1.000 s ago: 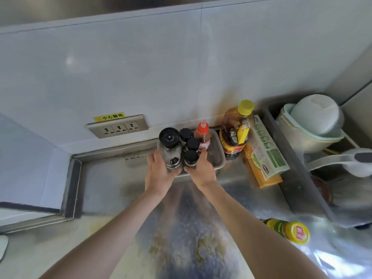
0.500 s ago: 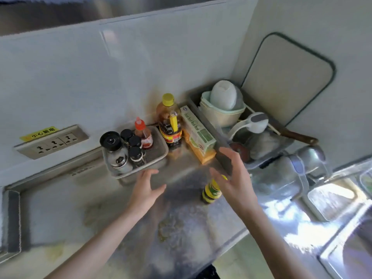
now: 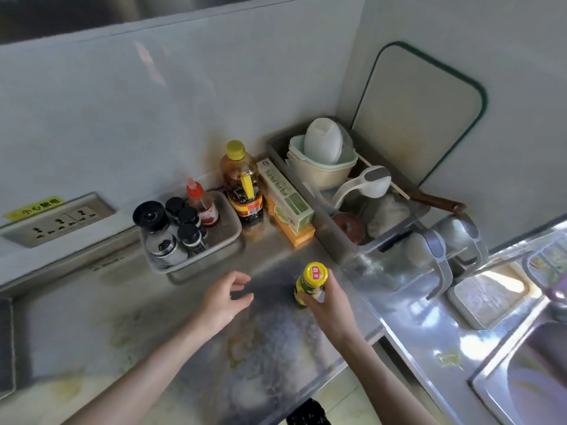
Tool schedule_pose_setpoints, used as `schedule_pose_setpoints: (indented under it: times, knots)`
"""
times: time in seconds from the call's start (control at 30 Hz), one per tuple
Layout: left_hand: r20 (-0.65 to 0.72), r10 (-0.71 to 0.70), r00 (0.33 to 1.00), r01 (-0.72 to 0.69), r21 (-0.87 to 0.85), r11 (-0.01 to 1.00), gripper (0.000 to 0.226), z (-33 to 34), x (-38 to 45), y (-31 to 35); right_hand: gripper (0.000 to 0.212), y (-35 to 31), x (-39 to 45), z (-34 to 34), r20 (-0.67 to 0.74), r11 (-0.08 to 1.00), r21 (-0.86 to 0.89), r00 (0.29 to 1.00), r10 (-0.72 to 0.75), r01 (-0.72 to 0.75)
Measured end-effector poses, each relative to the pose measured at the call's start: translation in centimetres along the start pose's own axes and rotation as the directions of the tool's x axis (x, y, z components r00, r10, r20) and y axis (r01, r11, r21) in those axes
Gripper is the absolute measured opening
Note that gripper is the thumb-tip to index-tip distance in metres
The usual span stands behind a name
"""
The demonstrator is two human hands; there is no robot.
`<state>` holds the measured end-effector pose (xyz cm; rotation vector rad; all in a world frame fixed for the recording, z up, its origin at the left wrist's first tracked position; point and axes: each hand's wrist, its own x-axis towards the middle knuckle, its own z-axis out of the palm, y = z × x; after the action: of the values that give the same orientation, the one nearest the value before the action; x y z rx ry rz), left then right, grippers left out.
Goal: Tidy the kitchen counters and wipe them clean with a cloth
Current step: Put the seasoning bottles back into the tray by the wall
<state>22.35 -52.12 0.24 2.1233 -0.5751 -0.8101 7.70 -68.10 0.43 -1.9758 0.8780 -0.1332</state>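
My right hand (image 3: 329, 305) is wrapped around a small yellow-capped sauce bottle (image 3: 311, 282) that stands on the steel counter (image 3: 171, 338). My left hand (image 3: 224, 297) hovers open over the counter, a little in front of the spice tray (image 3: 227, 237). That tray holds several black-lidded shakers (image 3: 184, 223) and a red-capped bottle (image 3: 201, 204). Brownish stains mark the counter in front of my arms. No cloth is in view.
A large yellow-capped oil bottle (image 3: 242, 185) and a green and orange box (image 3: 287, 207) stand against the wall beside the tray. A dish rack (image 3: 331, 231) with bowls and a ladle fills the corner. A tap (image 3: 445, 250) and sink (image 3: 530, 372) lie right; a socket strip (image 3: 58, 220) left.
Both hands have let go of the spice tray and drawn back. The view swung right. My right hand reached the small yellow-capped bottle and closed around it.
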Motion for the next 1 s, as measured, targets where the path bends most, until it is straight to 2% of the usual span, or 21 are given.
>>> schedule_pose_setpoints:
  times: [0.17,0.37,0.43,0.47,0.53,0.6,0.77,1.0]
  knots:
    - [-0.060,-0.037,0.997,0.036,-0.026,0.999,0.025,-2.7,-0.6,-0.8,0.040,-2.7,1.5,0.3,0.025,0.997,-0.018,0.997,-0.072,0.073]
    - [-0.212,-0.111,0.971,0.101,-0.058,0.993,0.035,-7.1,-0.9,-3.5,0.047,-10.2,5.9,2.8,0.084,0.974,0.112,0.975,-0.205,0.195]
    - [-0.267,-0.095,0.959,0.110,0.042,0.993,0.043,-8.1,-1.0,-4.8,0.048,-12.4,7.7,4.2,0.102,0.965,0.114,0.964,-0.247,0.236]
    - [-0.276,-0.062,0.959,0.105,0.145,0.984,0.048,-8.5,-1.0,-5.4,0.047,-13.3,8.6,5.0,0.114,0.964,0.096,0.960,-0.257,0.247]
    - [-0.247,-0.035,0.968,0.123,0.353,0.928,0.059,-8.9,-0.8,-6.7,0.045,-14.6,10.3,6.5,0.142,0.961,0.073,0.951,-0.275,0.267]
    - [-0.217,-0.094,0.972,0.188,0.472,0.861,0.067,-8.9,-0.4,-7.8,0.044,-15.2,11.6,7.9,0.169,0.954,0.065,0.939,-0.300,0.293]
    - [-0.168,-0.195,0.966,0.256,0.532,0.807,0.076,-8.1,0.5,-8.8,0.042,-15.1,14.0,10.1,0.183,0.952,0.040,0.935,-0.305,0.302]
    - [-0.196,-0.190,0.962,0.268,0.552,0.790,0.078,-7.3,0.5,-9.4,0.057,-14.1,15.5,11.3,0.234,0.948,-0.036,0.925,-0.299,0.316]
